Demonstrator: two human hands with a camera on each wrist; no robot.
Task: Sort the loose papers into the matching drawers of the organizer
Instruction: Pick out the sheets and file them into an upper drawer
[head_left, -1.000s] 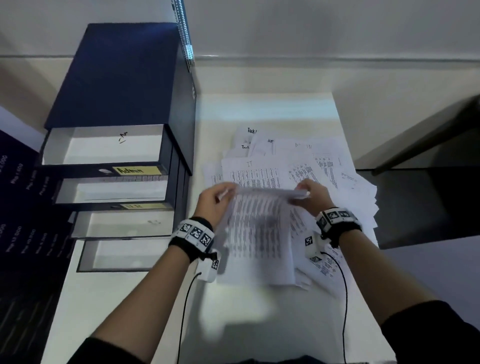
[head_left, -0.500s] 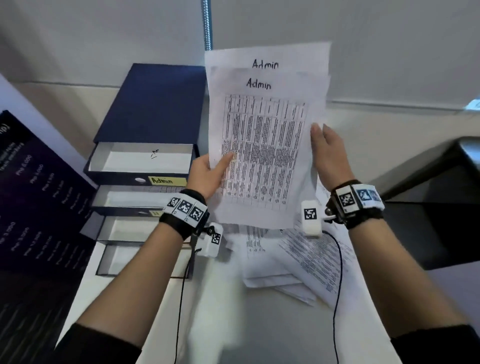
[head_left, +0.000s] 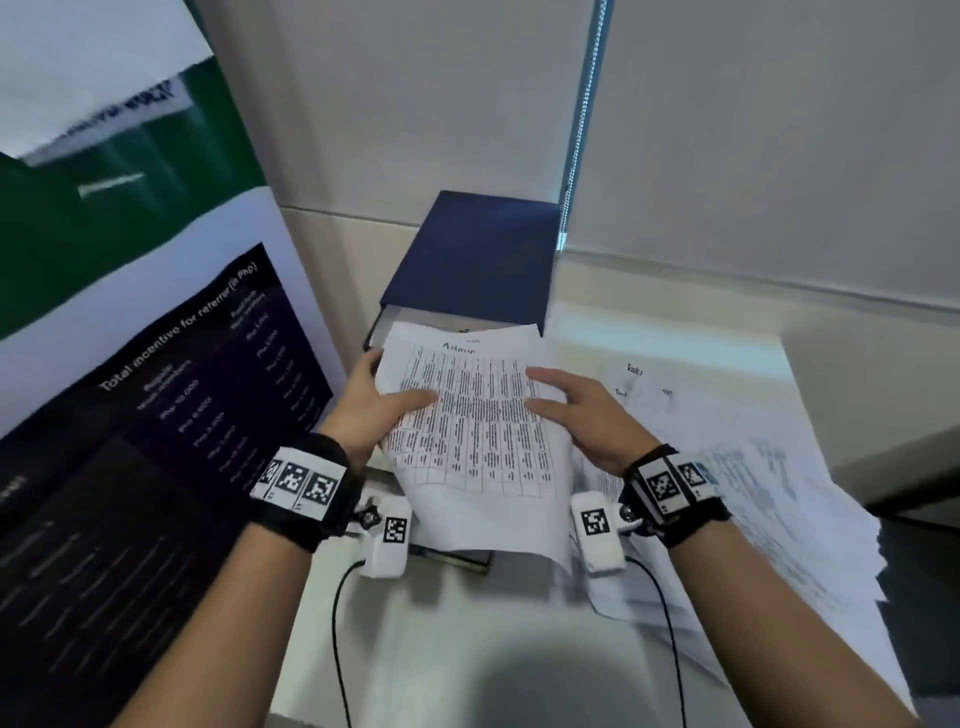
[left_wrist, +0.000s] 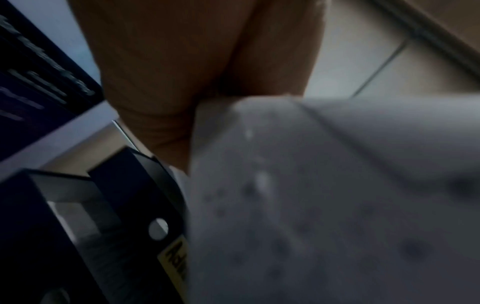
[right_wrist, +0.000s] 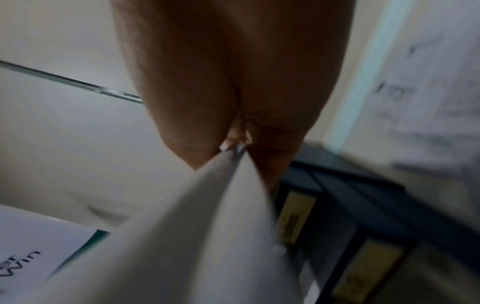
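Note:
Both hands hold a few printed sheets headed "Admin" (head_left: 478, 431), lying nearly flat over the open drawers of the dark blue organizer (head_left: 478, 254). My left hand (head_left: 395, 389) grips the sheets' left edge, thumb on top. My right hand (head_left: 545, 395) pinches the right edge, and the right wrist view shows the Admin sheets (right_wrist: 207, 226) caught between thumb and fingers. The sheets' far end reaches the top drawer and hides most of it. A yellow drawer label (left_wrist: 174, 259) shows beside the Admin sheets (left_wrist: 311, 205) in the left wrist view. More yellow labels (right_wrist: 296, 216) appear on the drawer fronts.
A spread pile of loose papers (head_left: 737, 467) covers the right half of the white table (head_left: 467, 649). A standing banner (head_left: 156, 389) with dark print runs close along the left. A beaded blind cord (head_left: 582, 130) hangs behind the organizer against the wall.
The Admin sheets came down from upright in front of me to nearly flat over the organizer's top drawer. Both hands moved forward and left with them. My view swung left.

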